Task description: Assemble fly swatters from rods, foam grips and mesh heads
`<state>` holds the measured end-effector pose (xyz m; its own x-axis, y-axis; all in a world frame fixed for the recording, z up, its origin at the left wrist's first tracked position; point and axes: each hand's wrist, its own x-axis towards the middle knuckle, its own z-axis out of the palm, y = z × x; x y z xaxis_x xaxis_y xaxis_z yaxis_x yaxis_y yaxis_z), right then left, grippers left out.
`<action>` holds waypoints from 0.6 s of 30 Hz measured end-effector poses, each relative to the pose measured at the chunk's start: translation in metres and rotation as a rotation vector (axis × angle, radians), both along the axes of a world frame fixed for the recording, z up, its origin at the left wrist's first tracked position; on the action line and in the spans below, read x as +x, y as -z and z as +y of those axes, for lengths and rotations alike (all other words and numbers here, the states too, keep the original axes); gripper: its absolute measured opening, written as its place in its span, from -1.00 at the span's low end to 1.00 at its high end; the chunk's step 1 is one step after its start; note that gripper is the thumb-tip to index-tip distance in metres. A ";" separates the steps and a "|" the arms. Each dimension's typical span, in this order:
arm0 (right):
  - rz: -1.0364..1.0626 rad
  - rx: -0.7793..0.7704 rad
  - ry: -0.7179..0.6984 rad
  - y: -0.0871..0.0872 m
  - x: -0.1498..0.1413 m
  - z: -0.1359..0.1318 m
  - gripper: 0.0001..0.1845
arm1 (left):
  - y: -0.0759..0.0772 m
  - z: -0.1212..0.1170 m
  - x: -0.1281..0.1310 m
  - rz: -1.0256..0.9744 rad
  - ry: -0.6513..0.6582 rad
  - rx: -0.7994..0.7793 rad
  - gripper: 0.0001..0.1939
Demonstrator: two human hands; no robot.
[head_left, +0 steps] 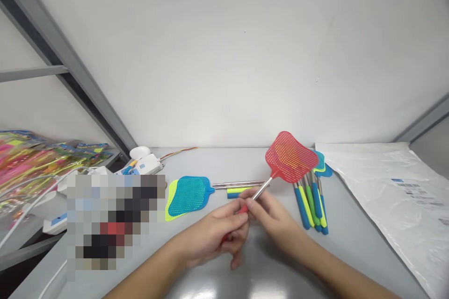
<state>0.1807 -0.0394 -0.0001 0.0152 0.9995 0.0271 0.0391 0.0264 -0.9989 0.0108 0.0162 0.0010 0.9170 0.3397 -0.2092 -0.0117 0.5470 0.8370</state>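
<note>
Both hands hold one red fly swatter [290,157] over the grey table [196,280]. My left hand [213,238] is closed round its red grip, which shows only as a sliver between the fingers. My right hand [271,217] pinches the thin metal rod just above the grip. The red mesh head tilts up and to the right, above a bundle of finished swatters [313,203] with blue and green handles.
A blue mesh head on a yellow-green one [187,195] lies left of the hands. Bare metal rods and a yellow-and-blue grip [238,187] lie behind them. A white plastic bag [393,196] covers the right side. Packaged swatters [31,159] pile at far left.
</note>
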 end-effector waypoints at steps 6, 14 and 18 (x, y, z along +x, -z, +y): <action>-0.154 0.074 -0.005 -0.010 -0.004 -0.003 -0.77 | 0.012 -0.015 0.006 0.051 -0.170 0.126 -0.58; -0.429 0.088 0.122 -0.015 -0.001 -0.015 -0.78 | -0.009 -0.031 0.005 0.321 -0.139 0.659 -0.57; -0.483 0.116 0.204 -0.030 0.026 -0.022 -0.72 | -0.014 -0.035 0.012 0.324 0.077 0.783 -0.68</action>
<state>0.2063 -0.0618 0.0296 0.1676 0.9676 0.1888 0.5096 0.0789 -0.8568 0.0227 -0.0183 0.0154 0.8787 0.4351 -0.1963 0.3076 -0.2017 0.9299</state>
